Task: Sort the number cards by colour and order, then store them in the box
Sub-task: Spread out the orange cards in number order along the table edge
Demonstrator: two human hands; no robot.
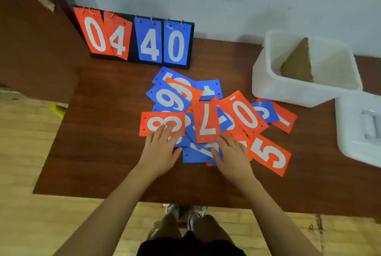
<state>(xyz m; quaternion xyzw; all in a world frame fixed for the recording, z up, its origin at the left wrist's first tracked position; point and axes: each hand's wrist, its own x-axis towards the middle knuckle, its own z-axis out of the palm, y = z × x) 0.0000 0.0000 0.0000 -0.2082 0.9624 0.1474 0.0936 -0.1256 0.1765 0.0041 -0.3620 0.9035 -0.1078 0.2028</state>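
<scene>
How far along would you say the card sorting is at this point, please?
Barely begun. Done: nothing; the white box holds no number cards. In hand: the left hand rests its fingers on the orange 8 card, and the right hand lies on the mixed pile. Left: separating colours, ordering, boxing.

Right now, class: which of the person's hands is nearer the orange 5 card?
The right hand. It rests on the pile just beside the orange 5 card; the left hand is further off, its fingers on the orange 8 card.
</scene>
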